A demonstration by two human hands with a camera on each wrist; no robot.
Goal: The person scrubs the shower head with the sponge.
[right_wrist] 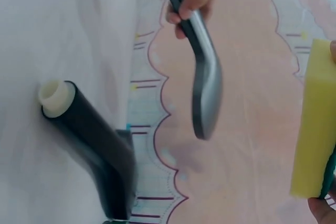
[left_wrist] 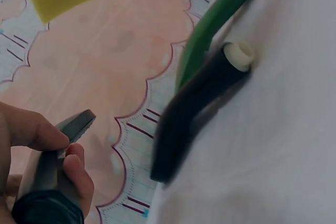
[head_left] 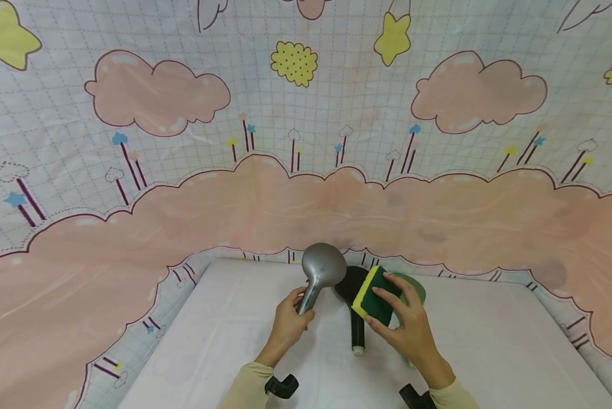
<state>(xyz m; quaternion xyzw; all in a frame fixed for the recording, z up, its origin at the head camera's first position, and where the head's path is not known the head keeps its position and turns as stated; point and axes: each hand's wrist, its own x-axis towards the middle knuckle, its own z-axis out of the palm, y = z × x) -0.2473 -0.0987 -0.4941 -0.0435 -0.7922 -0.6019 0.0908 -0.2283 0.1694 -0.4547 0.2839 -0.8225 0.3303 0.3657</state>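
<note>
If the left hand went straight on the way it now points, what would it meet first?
Leading with the grey shower head it grips, the left hand would probably meet the printed cloth first, though depth is unclear in the head view.

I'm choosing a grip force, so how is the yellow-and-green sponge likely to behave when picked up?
The sponge will probably give under a squeeze, since its thick yellow layer looks like foam. It is likely light for its size, as the right hand only pinches it. Its blocky shape makes rolling unlikely.
</note>
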